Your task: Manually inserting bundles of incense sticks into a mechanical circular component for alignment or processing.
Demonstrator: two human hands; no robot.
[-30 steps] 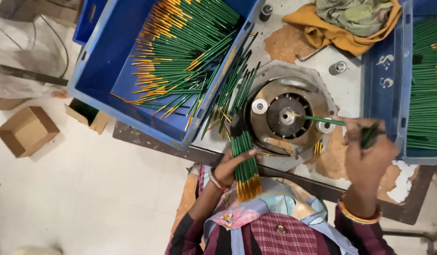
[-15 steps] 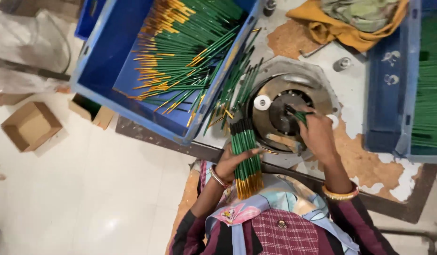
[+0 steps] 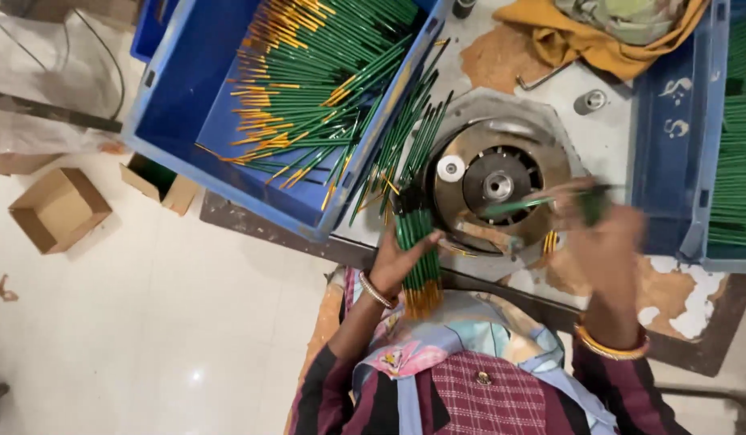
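My left hand (image 3: 398,259) grips a bundle of green pencils (image 3: 418,256) with yellow ends, held upright against the table's front edge. My right hand (image 3: 600,238), blurred with motion, holds a single green pencil (image 3: 524,205) level over the lower right of a round metal machine disc (image 3: 497,184). More green pencils (image 3: 405,145) lie loose between the disc and the blue crate (image 3: 187,105) on the left, which is filled with several green pencils.
A second blue crate (image 3: 671,137) with green pencils stands at the right. An orange cloth (image 3: 598,40) lies at the back. A small metal cylinder (image 3: 589,101) sits near it. Cardboard boxes (image 3: 58,208) rest on the white floor at left.
My right hand has swung from the disc's centre out to the right with a pencil. The left hand keeps its hold on the bundle.
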